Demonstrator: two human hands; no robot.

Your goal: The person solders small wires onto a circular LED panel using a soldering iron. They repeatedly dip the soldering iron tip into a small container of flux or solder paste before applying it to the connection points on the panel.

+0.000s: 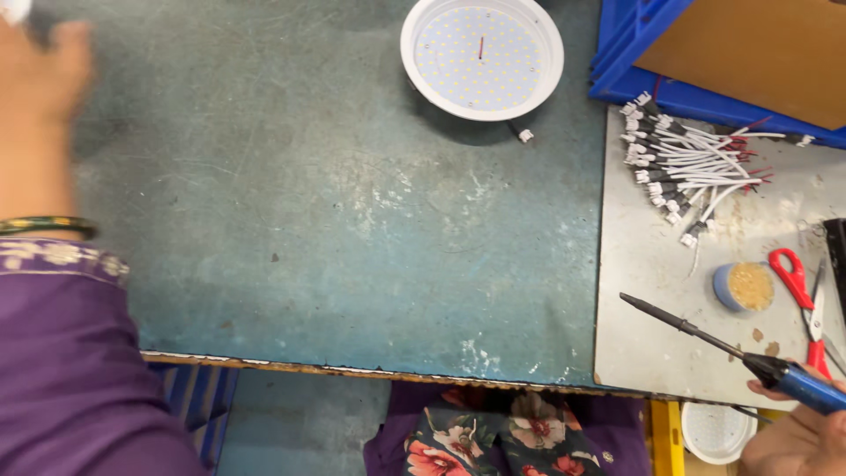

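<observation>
Soldering iron (731,353): blue handle, dark shaft, held in the right hand (797,436) at the lower right corner of the view, fingers wrapped around the handle. Long axis slants up and to the left from the fingers, tip lying over the pale metal sheet (643,291). Small blue pot of tan flux or paste (745,286): just above the shaft, near the fingers. Red-handled scissors (804,295): right of the pot, directly above the right hand. Bundle of white wire leads with connectors (687,163): further up the sheet, well beyond the tip. Round white LED lamp panel (482,57): on the worn blue-green table (335,220), far up and left of the tip, a loose white connector just below its rim. Left hand (40,97): blurred at the upper left edge, a bangle at the wrist above a purple sleeve; finger state cannot be told. The right hand is the nearer to the panel. Blue crate (634,53): upper right.
</observation>
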